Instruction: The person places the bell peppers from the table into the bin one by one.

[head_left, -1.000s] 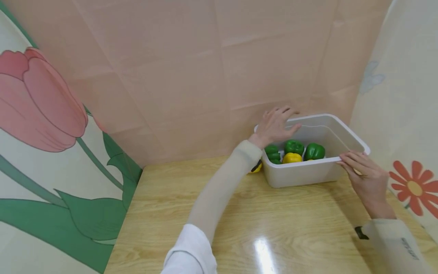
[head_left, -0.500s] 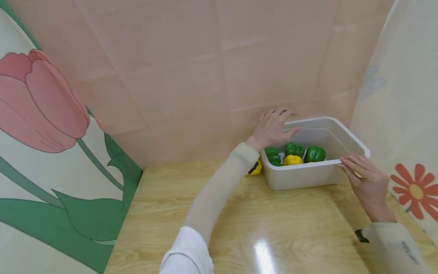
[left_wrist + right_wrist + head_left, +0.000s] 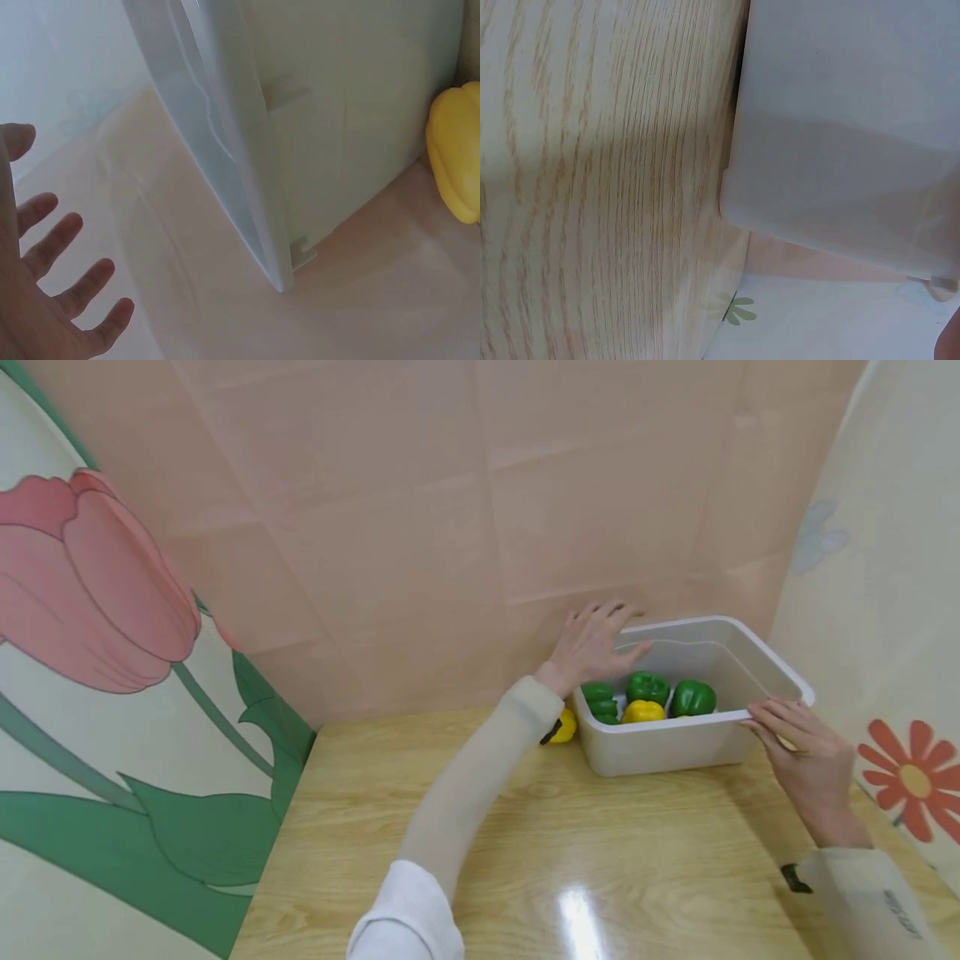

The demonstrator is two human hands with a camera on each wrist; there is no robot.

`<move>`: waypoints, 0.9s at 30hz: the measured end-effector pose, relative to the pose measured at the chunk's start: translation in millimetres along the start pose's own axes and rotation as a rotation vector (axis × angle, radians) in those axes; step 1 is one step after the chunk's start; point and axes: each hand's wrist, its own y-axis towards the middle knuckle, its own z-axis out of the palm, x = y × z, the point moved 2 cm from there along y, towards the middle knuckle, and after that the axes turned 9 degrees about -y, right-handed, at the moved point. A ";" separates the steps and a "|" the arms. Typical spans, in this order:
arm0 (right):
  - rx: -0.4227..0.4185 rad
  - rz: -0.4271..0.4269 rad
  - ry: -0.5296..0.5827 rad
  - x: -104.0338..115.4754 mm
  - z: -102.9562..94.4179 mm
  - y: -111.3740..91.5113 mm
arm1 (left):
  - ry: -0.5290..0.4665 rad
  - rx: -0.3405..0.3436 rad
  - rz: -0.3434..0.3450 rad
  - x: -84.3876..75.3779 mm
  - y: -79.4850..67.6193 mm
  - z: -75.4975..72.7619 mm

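A pale grey plastic bin (image 3: 660,753) stands on the wooden table with several bell peppers inside. Green bell peppers (image 3: 693,697) and a yellow bell pepper (image 3: 642,711) show over its near rim; more green ones (image 3: 598,695) lie at the left end. My right hand (image 3: 806,743) pinches the rim at the near right corner. Over the bin's left end hovers my left hand (image 3: 596,643), fingers spread, nothing held. In the left wrist view its fingers (image 3: 56,244) are apart from the bin's rim (image 3: 247,165). Outside the bin, another yellow bell pepper (image 3: 564,727) is partly hidden by my left forearm.
The wooden table (image 3: 585,835) stretches in front of the bin. A pinkish backdrop (image 3: 420,568) rises close behind it. Printed sheets flank the table, a tulip (image 3: 120,585) on the left and a red flower (image 3: 913,781) on the right.
My left hand has shifted slightly left, and more of the yellow bell pepper outside the bin shows beside my sleeve. My right hand keeps its hold on the rim.
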 end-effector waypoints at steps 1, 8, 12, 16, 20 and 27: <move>0.002 0.000 -0.003 -0.6 0.0 -0.1 | 0.004 0.000 -0.001 0.6 -0.6 0.0; 0.011 -0.004 -0.015 -1.8 -0.7 -1.2 | 0.012 0.005 -0.004 4.0 -4.3 2.0; -0.003 -0.010 -0.007 -1.6 -0.8 0.0 | 0.007 0.007 0.000 5.5 -6.4 2.6; -0.008 -0.014 -0.003 -0.9 -0.8 1.4 | 0.001 0.005 0.003 8.6 -8.9 3.3; -0.006 -0.015 -0.012 -0.3 -1.6 1.4 | 0.001 0.010 0.014 11.6 -11.8 3.5; -0.028 -0.016 -0.001 1.3 -1.2 3.2 | 0.006 0.011 0.029 14.4 -16.4 0.8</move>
